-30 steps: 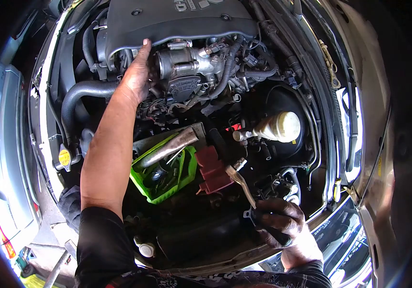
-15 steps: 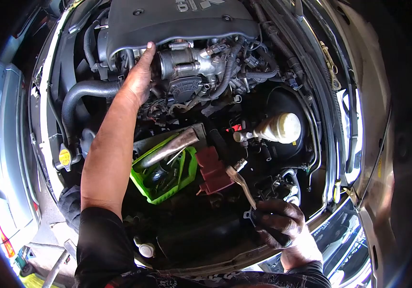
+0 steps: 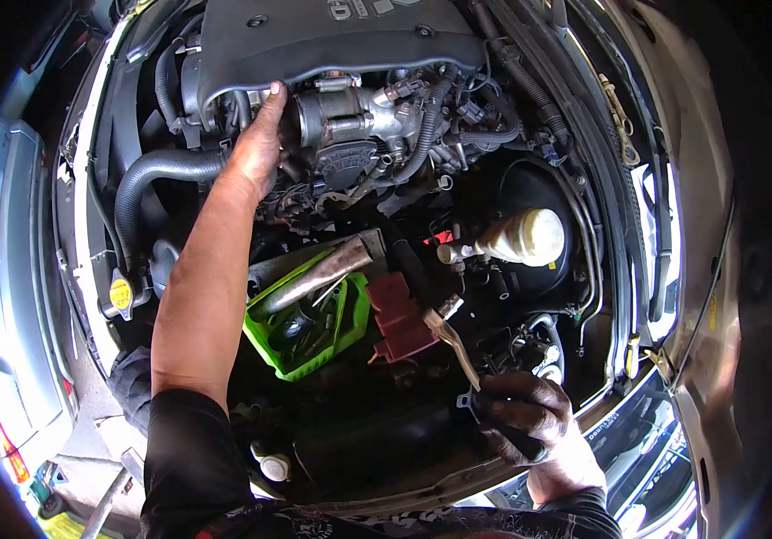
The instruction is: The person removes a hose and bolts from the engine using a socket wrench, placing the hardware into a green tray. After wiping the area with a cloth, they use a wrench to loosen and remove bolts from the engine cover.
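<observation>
My left hand [image 3: 260, 144] reaches into the engine beside the metal throttle housing [image 3: 337, 117], just below the black engine cover [image 3: 332, 36]. Its thumb points up; the other fingers are hidden behind the hand and engine parts. Near the front right, my right hand [image 3: 525, 415] is closed around a ratchet wrench [image 3: 458, 350], whose head with a short socket points up and left. A small metal bracket [image 3: 464, 400] shows at its fingertips. The ratchet head is close to the red plastic cover [image 3: 399, 319].
A green tray [image 3: 301, 366] of tools, with a metal pipe [image 3: 323, 277] across it, sits in the bay's middle. A whitish reservoir [image 3: 530, 238] stands to the right. A thick black hose [image 3: 139, 184] curves at left, near a yellow cap [image 3: 121, 293].
The view has shifted very slightly, with the engine cover a little higher in it. Both hands keep nearly the same places, and the ratchet is still held.
</observation>
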Tool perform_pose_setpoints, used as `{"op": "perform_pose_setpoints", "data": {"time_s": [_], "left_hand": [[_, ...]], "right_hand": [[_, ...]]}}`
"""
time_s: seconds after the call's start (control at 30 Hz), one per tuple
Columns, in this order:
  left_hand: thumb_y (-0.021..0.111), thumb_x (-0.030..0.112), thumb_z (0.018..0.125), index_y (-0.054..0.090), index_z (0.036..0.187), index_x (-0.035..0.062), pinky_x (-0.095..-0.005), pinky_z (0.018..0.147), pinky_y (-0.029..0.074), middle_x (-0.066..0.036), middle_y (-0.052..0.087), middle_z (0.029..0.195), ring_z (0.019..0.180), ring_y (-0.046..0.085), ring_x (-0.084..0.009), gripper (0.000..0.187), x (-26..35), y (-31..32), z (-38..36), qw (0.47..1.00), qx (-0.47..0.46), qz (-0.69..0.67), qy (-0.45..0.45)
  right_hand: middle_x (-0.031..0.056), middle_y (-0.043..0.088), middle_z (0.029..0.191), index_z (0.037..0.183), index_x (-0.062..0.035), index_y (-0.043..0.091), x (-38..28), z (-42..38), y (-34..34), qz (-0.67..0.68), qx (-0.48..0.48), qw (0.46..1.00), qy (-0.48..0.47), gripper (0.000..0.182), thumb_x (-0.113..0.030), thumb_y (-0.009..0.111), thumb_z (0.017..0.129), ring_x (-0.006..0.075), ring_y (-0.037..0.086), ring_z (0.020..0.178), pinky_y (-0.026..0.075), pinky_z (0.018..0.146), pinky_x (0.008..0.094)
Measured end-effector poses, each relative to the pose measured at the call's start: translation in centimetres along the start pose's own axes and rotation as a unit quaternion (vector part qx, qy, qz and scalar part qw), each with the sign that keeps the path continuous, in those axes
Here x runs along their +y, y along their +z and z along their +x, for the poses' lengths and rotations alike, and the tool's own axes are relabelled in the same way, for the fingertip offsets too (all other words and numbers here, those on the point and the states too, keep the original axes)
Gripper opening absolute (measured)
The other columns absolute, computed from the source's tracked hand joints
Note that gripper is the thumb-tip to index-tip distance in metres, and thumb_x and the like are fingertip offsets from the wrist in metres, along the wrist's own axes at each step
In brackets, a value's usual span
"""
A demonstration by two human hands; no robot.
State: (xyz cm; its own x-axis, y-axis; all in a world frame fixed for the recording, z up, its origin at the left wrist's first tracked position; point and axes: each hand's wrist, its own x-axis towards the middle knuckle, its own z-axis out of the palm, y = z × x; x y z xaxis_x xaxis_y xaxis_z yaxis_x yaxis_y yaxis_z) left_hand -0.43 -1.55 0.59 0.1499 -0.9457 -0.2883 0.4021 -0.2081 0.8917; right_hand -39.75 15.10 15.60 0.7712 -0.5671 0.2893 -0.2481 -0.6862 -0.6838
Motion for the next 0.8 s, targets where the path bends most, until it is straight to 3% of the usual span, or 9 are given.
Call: {"op": "perform_pose_setpoints", "data": {"time_s": [0.23,0.53,0.63,0.73,0.8], "left_hand": [[0.04,0.081,0.089,0.023,0.158,0.0085,-0.0511,0.117,0.018,-0.018,0.031,0.16,0.148,0.028,-0.0324,0.101,0.0,0.7,-0.6,0.999,0.028,0.024,0.011],[0.04,0.084,0.087,0.02,0.158,0.0064,-0.0536,0.118,0.017,-0.02,0.028,0.161,0.148,0.026,-0.0338,0.107,-0.6,-0.2,0.3,1.0,-0.011,0.001,0.019],[0.039,0.084,0.086,0.019,0.158,0.0056,-0.0534,0.118,0.018,-0.02,0.026,0.162,0.148,0.026,-0.0343,0.108,-0.7,-0.1,0.0,1.0,0.025,0.015,0.001],[0.038,0.084,0.087,0.018,0.158,0.0048,-0.053,0.119,0.017,-0.019,0.024,0.162,0.148,0.025,-0.0346,0.108,-1.0,-0.1,0.4,0.998,-0.016,-0.032,0.052],[0.038,0.083,0.088,0.019,0.158,0.0046,-0.0525,0.119,0.018,-0.019,0.026,0.162,0.148,0.026,-0.0343,0.107,-0.9,0.1,0.3,1.0,0.006,0.002,0.021]], "right_hand": [[0.025,0.067,0.111,0.106,-0.0008,0.066,-0.2,0.1,0.0,0.008,0.004,1.0,0.007,0.033,-0.004,0.079,0.076,0.0343,0.073,0.092,0.062,0.073,0.0388],[0.0252,0.068,0.11,0.103,0.0002,0.067,-0.2,-0.2,-0.1,-0.01,-0.002,1.0,0.006,0.029,-0.006,0.079,0.077,0.0349,0.073,0.094,0.062,0.073,0.0389],[0.0252,0.068,0.11,0.103,0.0003,0.067,0.1,-0.2,0.0,-0.011,-0.002,1.0,-0.002,0.029,-0.006,0.079,0.078,0.0346,0.073,0.094,0.062,0.073,0.039],[0.0251,0.068,0.11,0.104,0.0002,0.067,-0.1,-0.1,0.0,-0.009,0.001,1.0,-0.002,0.029,-0.006,0.079,0.078,0.0341,0.073,0.094,0.062,0.073,0.039],[0.025,0.067,0.111,0.103,0.0002,0.067,-0.1,0.0,0.0,-0.009,0.001,1.0,0.0,0.029,-0.006,0.079,0.078,0.0338,0.073,0.094,0.062,0.073,0.0389]]}}
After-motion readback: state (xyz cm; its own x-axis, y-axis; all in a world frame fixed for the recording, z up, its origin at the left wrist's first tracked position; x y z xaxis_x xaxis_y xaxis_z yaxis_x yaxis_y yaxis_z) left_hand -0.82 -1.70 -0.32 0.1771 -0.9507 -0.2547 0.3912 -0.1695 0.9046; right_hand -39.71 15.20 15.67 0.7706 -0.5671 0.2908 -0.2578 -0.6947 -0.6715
